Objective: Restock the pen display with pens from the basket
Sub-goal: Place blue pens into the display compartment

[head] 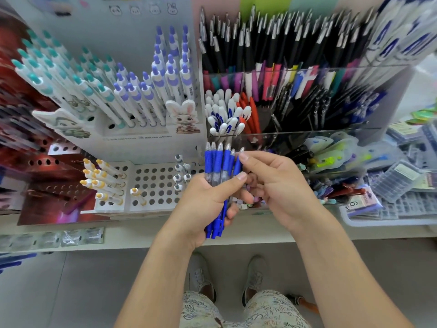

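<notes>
My left hand grips a bundle of several blue pens with clear barrels and silver tips pointing up, in front of the shelf. My right hand pinches the rightmost pen of that bundle between thumb and forefinger near its blue grip. Behind the hands stands the clear acrylic pen display, with white and red pens in its near-left bin and black pens further back. No basket is in view.
A white hole-rack display at the left holds yellow-capped pens, with teal and purple pens above. Packaged goods fill a tray at the right. The shelf edge runs across below the hands; my feet are on the floor underneath.
</notes>
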Motion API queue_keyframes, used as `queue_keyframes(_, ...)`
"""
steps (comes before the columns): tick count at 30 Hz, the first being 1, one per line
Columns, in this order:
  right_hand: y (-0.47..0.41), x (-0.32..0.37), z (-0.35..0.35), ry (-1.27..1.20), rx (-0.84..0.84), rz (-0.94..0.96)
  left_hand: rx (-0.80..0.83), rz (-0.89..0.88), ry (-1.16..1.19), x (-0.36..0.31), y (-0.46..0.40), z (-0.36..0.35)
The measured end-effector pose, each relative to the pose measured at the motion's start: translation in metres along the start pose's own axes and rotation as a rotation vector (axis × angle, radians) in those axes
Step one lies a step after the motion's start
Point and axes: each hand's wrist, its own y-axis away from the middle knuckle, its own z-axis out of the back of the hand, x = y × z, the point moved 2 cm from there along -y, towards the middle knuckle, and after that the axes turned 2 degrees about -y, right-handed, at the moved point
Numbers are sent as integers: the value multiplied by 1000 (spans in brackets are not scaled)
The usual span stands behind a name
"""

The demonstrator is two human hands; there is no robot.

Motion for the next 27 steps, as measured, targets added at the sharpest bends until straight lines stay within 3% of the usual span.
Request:
queue_keyframes(8,10,4,13,-77,-284,-20,-117,18,89,5,-6,-16)
queue_keyframes(16,20,32,33,-225,-482,369,-247,-54,95,5,0,-2)
queue_keyframes(27,-3,-7,1,318,-485,521,-282,-35,375,9,14,14)
